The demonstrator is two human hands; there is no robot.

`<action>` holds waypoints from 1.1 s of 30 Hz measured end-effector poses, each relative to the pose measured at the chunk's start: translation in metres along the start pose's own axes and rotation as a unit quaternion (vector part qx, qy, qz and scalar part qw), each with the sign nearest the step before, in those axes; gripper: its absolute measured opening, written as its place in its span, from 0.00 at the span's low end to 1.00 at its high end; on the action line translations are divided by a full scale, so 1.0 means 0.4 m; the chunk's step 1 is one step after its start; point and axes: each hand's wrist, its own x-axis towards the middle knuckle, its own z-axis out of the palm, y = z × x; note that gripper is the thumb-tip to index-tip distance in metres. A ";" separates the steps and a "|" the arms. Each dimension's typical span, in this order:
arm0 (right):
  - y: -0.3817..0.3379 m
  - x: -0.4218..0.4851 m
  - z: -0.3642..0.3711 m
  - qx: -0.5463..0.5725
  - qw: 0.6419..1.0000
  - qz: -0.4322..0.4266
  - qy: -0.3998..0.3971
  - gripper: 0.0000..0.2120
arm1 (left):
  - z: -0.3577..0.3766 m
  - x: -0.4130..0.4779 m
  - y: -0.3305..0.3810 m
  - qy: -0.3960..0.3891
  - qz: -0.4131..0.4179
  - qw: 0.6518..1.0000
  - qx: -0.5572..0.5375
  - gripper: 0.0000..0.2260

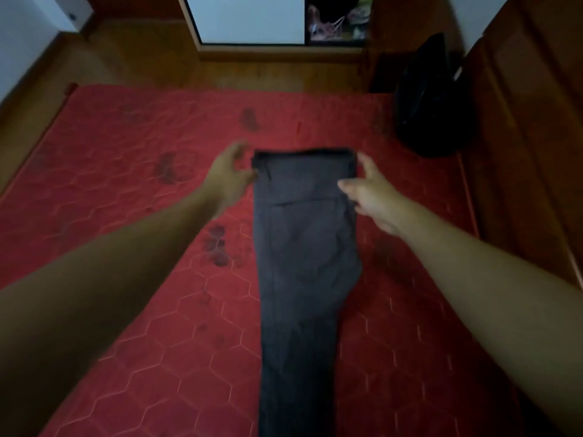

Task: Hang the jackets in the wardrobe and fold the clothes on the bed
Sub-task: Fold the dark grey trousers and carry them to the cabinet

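Along the middle of the bed [126,216]: one pair of trousers [306,247], dark grey woven cloth, folded lengthwise into a long narrow strip, waistband toward the far edge, legs running off the near edge. Bed surface: red quilted fabric, hexagon stitching, dark blotches. Left hand [230,178]: fingers loosely spread, holding nothing, just beside the waistband's left corner. Right hand [370,192]: fingers spread, at the waistband's right corner, thumb over the cloth. Far right corner: black soft heap [432,115], bag or garment, cannot tell. Surround: brown wood panelling [520,121]; white framed panel [246,17].
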 end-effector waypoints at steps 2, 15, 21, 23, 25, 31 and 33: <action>0.033 0.096 0.024 0.001 1.000 -0.007 0.002 0.40 | 0.028 0.077 -0.041 0.035 -0.019 0.997 -0.063 0.33; 0.860 0.061 0.271 -0.518 0.845 0.036 -0.128 0.31 | 0.436 -0.230 -0.831 -0.189 -0.046 0.949 0.248 0.28; 1.015 0.301 0.348 -0.615 0.780 -0.112 -0.009 0.33 | 0.626 -0.085 -0.989 -0.136 0.094 0.888 0.429 0.27; 1.078 0.336 0.357 -0.629 0.767 -0.126 0.016 0.33 | 0.660 -0.067 -1.038 -0.105 0.127 0.871 0.463 0.27; 1.117 0.340 0.357 -0.630 0.760 -0.151 0.047 0.33 | 0.670 -0.066 -1.071 -0.083 0.148 0.867 0.469 0.27; 1.116 0.345 0.358 -0.622 0.764 -0.161 0.052 0.34 | 0.668 -0.061 -1.068 -0.084 0.145 0.867 0.469 0.27; 1.113 0.346 0.358 -0.625 0.765 -0.151 0.041 0.34 | 0.664 -0.061 -1.065 -0.098 0.144 0.869 0.463 0.28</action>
